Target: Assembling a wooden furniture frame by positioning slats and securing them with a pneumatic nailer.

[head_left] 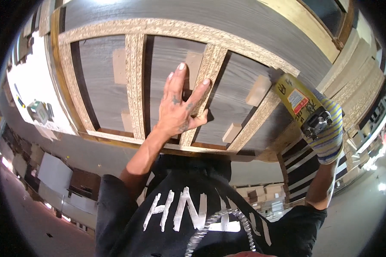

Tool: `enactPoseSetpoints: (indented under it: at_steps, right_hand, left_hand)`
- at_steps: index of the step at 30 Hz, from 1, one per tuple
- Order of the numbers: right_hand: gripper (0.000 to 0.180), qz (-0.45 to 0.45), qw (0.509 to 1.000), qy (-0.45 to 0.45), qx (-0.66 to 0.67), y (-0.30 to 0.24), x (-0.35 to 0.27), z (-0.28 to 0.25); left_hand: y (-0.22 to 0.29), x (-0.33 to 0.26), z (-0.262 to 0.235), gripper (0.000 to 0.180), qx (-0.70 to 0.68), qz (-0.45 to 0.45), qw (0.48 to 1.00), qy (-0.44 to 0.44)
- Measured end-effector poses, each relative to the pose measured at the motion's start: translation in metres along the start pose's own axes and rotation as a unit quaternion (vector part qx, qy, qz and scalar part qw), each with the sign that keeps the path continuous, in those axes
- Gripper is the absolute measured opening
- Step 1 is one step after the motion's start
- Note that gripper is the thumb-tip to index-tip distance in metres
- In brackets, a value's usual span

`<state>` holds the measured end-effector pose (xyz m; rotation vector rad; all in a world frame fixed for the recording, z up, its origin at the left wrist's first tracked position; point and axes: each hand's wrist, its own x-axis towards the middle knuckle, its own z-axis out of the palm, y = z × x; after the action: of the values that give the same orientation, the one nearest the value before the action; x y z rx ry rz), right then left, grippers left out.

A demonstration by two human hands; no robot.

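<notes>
Particleboard frame [135, 85] runs lengthwise left to right across upper centre; left hand [176, 107] lies spread on an inner strut [213, 58], gloved right hand [330, 124] grips a nail gun [298, 100] at its upper-right corner.

At the right of the view, the gloved right hand [331, 135] is partly hidden by the yellow tool [299, 100]. The grey panel [167, 51] is cut off by the top edge, the black shirt [167, 242] by the bottom one.
</notes>
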<state>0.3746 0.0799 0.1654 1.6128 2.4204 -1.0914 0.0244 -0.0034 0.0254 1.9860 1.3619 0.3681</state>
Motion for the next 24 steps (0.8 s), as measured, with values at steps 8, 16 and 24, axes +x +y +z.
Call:
enactPoseSetpoints:
  at_steps: [8,16,24]
  right_hand:
    - [0.061,0.077,0.989,0.015,0.126,-0.057,0.073,0.032]
    - [0.059,0.013,0.998,-0.035,-0.051,-0.067,0.093,0.026]
    - [0.047,0.232,0.93,-0.039,0.283,-0.034,0.07,0.038]
  left_hand:
    - [-0.008,-0.005,-0.001,0.088,-0.03,0.018,0.999,-0.009]
    - [-0.01,-0.007,0.003,0.097,-0.051,0.004,0.998,-0.023]
    - [-0.011,-0.008,0.01,0.104,-0.046,0.018,0.999,-0.016]
